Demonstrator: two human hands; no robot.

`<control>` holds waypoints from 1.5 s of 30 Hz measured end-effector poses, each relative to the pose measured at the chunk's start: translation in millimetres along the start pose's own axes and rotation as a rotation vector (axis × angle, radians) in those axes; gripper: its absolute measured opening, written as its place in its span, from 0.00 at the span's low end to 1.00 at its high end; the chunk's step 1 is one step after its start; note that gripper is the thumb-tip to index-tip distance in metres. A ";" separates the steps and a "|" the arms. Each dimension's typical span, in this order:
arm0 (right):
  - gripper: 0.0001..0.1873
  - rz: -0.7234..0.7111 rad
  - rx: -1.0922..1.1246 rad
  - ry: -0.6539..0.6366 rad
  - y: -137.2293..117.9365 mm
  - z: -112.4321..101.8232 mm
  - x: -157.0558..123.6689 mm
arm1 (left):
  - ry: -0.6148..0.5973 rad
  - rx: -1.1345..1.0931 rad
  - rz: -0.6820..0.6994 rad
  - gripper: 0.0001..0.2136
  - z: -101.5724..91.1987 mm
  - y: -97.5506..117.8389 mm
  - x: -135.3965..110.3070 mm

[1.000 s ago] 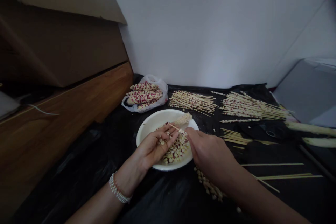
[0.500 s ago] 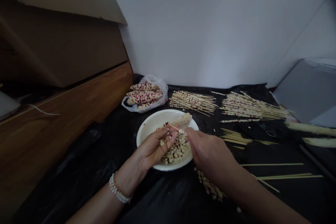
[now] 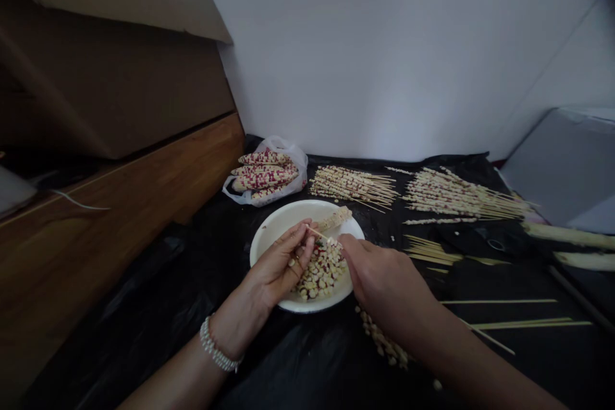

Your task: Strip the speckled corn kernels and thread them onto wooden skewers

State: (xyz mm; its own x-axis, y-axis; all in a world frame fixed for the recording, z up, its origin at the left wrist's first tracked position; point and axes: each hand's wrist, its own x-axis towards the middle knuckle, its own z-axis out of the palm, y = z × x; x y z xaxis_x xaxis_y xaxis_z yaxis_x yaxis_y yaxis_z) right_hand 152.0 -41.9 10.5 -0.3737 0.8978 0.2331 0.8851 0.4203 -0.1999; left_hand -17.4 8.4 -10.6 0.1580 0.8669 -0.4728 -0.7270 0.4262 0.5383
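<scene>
Black plastic sheeting [image 3: 144,327] lay under a white plate [image 3: 269,234] of corn kernels [image 3: 321,272]; threaded skewers [image 3: 353,184] lined the back edge; left hand [image 3: 278,266] and right hand [image 3: 384,282] were just apart, a bamboo skewer [image 3: 318,232] between them.

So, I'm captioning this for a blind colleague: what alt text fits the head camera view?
The left hand and right hand work at a thin wooden skewer above a white plate of loose corn kernels. Behind lie bundled kernel-threaded skewers and a plastic bag of red-and-white corn cobs, on black plastic sheeting.
</scene>
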 end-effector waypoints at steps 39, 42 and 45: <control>0.09 -0.042 -0.093 0.081 -4.3 -0.9 -1.9 | -0.028 -0.056 -0.094 0.05 1.8 1.6 -3.2; 0.09 -0.046 -0.102 0.088 -7.0 0.1 -2.0 | -0.037 -0.062 -0.114 0.05 0.4 1.6 -2.3; 0.09 -0.056 -0.096 0.095 -8.9 1.1 -1.9 | -0.054 -0.078 -0.156 0.05 -1.3 2.8 -2.1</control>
State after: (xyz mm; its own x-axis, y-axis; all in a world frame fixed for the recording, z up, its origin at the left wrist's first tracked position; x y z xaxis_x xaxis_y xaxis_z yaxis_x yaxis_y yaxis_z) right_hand 144.5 -47.2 10.8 -0.3988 0.8550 0.3316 0.8879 0.4504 -0.0935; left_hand -20.6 7.4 -9.0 0.3073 0.8052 -0.5071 -0.7401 0.5372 0.4046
